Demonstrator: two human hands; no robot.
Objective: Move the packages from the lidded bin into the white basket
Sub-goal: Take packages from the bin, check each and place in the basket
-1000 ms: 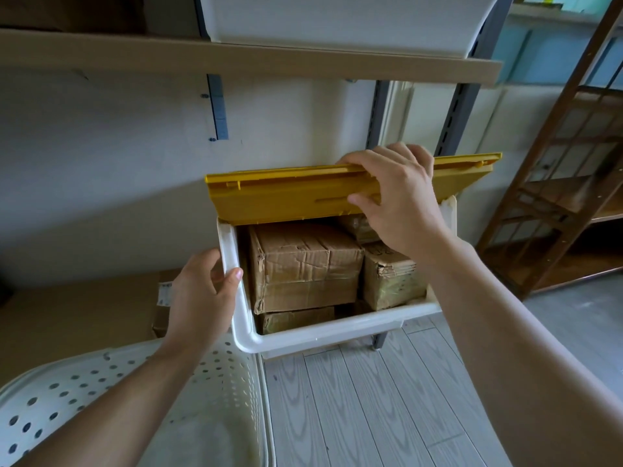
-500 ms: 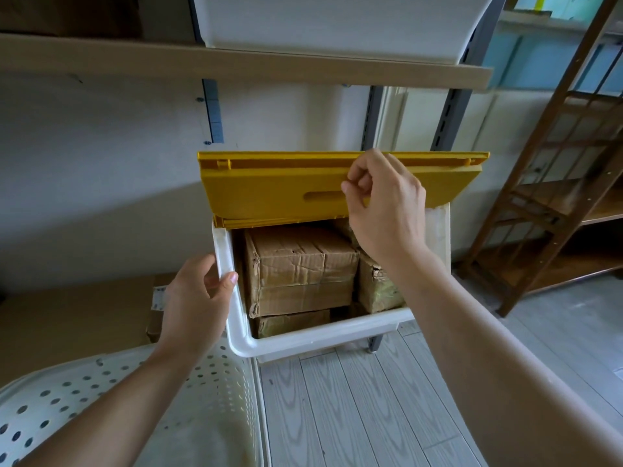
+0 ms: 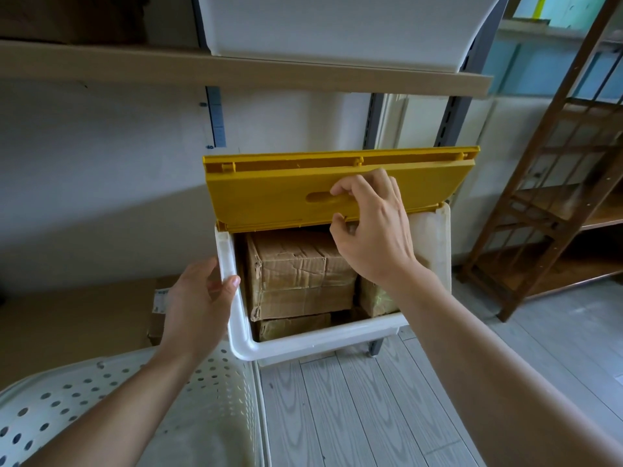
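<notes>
Lidded bin (image 3: 323,343), white, centre of frame, under a wood shelf (image 3: 236,70). Yellow lid (image 3: 279,193) tipped up and back, standing open above the bin mouth.

R hand (image 3: 374,230) in front of lid's lower edge, fingers loosely curled; thumb and forefinger near the slot handle. Can't tell if it actually pinches the lid or just touches it.

L hand (image 3: 197,305) grips bin's left rim, thumb inside the wall, fingers outside.

Packages (image 3: 300,274): brown, taped cardboard, stacked inside bin; big one on top left, another below it, smaller one at right behind R wrist.

White basket (image 3: 215,392), perforated, lower left of frame, just beside bin's front corner, on grey plank floor (image 3: 354,416).
</notes>
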